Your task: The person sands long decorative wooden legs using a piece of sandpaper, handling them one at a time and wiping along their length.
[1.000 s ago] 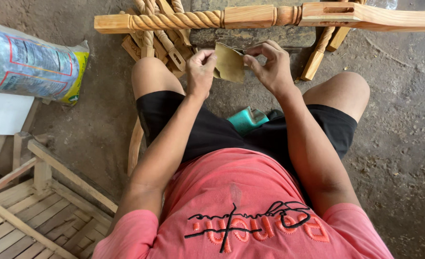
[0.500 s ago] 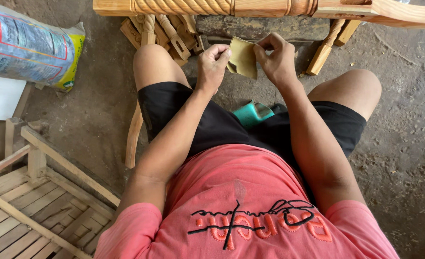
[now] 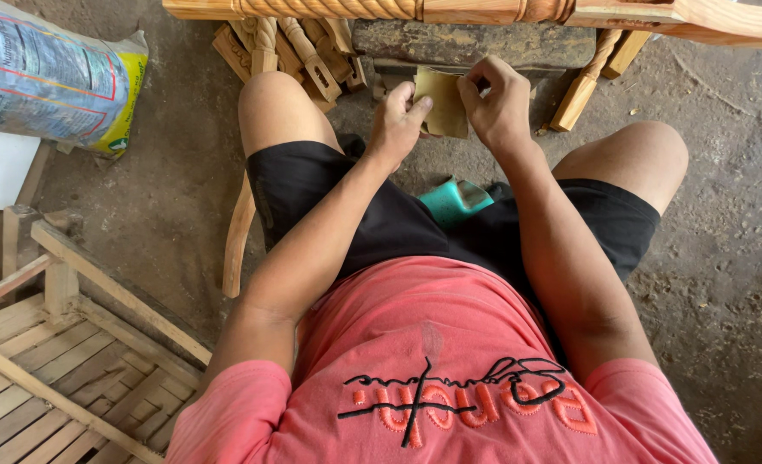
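Note:
I sit low with my knees apart, looking down over a pink shirt and black shorts. Both hands meet in front of me on a tan sheet of sandpaper point(image 3: 444, 101). My left hand point(image 3: 399, 123) pinches its left edge with thumb and fingers. My right hand point(image 3: 501, 107) grips its right edge from above. The sheet hangs between them, slightly folded. Just beyond it a long wooden piece with a twisted, rope-like turned section point(image 3: 329, 9) lies across the top of the view.
Several turned wooden spindles point(image 3: 304, 47) lie in a pile on the dirt floor behind my left knee. A printed plastic sack point(image 3: 50, 82) sits at upper left. A slatted wooden frame point(image 3: 46, 369) fills the lower left. A teal object point(image 3: 452, 199) shows between my thighs.
The view has tilted so the turned wooden piece sits higher in frame. Both hands have kept hold of the sandpaper, shifting their fingers along its edges.

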